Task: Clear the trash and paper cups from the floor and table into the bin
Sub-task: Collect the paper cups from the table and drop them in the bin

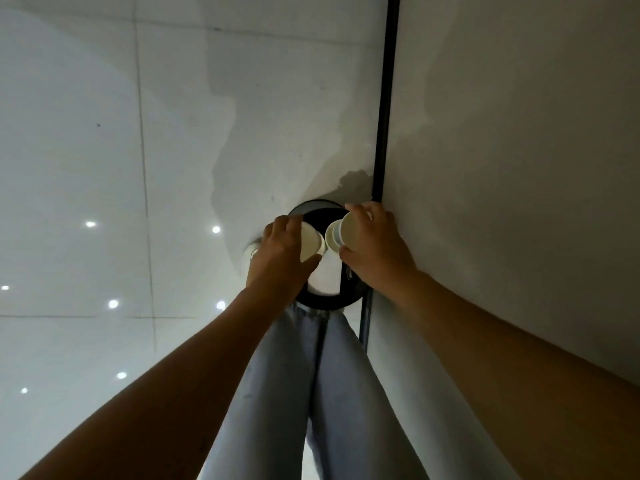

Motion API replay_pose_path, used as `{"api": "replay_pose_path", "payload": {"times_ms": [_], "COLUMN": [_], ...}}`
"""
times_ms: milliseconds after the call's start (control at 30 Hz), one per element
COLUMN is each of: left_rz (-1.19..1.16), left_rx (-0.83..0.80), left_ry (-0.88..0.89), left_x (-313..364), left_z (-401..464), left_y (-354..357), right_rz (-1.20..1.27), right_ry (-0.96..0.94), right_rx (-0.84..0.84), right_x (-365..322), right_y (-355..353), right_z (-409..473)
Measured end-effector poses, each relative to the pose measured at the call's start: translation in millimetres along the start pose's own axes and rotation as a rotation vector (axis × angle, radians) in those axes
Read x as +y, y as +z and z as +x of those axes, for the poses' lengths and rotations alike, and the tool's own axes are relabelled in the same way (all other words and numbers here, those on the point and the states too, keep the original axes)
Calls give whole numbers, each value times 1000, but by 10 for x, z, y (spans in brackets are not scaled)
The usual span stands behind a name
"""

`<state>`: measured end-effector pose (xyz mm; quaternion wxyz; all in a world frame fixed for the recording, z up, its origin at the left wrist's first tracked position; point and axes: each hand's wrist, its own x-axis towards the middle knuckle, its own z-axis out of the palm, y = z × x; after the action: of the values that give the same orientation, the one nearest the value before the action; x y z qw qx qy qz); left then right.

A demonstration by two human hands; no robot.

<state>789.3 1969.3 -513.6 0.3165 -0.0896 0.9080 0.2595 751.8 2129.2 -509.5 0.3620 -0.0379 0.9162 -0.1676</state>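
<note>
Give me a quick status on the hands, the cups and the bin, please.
Left hand grips one paper cup. Right hand grips stacked cups. Both over the black bin. Nothing in the way.

Seen from above, a round black bin (325, 299) stands on the glossy white tile floor (104, 133), close against a grey wall (519, 133) edged with a black strip (384, 116). Both hands hover over the bin's mouth. The left hand (280, 254) grips a white paper cup (310, 244), its fingers and thumb curled round the cup. The right hand (375, 242) holds cups (341, 233) that look nested, tilted toward the bin's middle. The two sets of cups sit just beside each other. Below the bin, legs in pale jeans (311, 393) show between the forearms.
</note>
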Motion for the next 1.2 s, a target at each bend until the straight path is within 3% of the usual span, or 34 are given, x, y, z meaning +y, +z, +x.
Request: {"api": "replay_pose_path", "payload": {"times_ms": [267,500,833,1033,1200], "left_rz": [87,56,36,118,73], "left_rx": [-88,-144,-93,11,164], "left_ry": [24,50,-4,-94,-248], "left_x": [-272,-338,-303,-198,-276], "left_z": [427,404,-550,-1555,-2553], "left_y": [715,787,-555,-1591,-1975], "right_rz": [-55,-116,-64,-230,-459], "right_ry": [-30,-10,9,-228,-511], "right_rx": [-87,-197,-203,-181,-182], "right_x": [372,345,-589,-1653,-2526], "right_y": [591,725,-112,-974,-1192], "right_z": [411,432,-349,-1196,-1914]}}
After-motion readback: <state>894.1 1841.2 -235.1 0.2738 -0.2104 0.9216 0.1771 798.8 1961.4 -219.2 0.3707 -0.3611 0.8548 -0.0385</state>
